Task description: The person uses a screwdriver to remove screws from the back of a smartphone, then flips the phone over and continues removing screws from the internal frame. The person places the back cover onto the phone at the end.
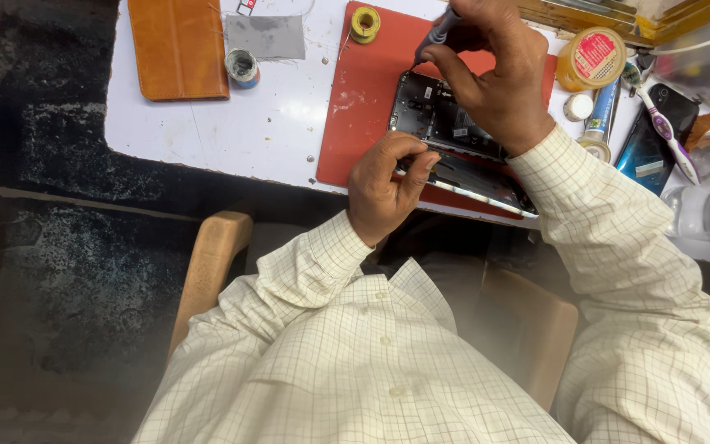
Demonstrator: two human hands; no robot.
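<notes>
Right hand [495,78] pinches a dark screwdriver [439,31], its tip on the far left corner of the opened phone [445,123] lying on a red mat [363,107] on the white tabletop [232,131]. Left hand [384,185] curls its fingers against the phone's near edge; whether it pinches anything is hidden. Phone's middle is covered by the right hand.

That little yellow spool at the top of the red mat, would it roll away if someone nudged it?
The yellow spool seems to lie flat on its round face on the red mat, so a nudge would probably slide it, not roll it. Stood on edge, it likely would roll. It looks small and probably light; the thin strand trailing from it might drag behind.
</notes>
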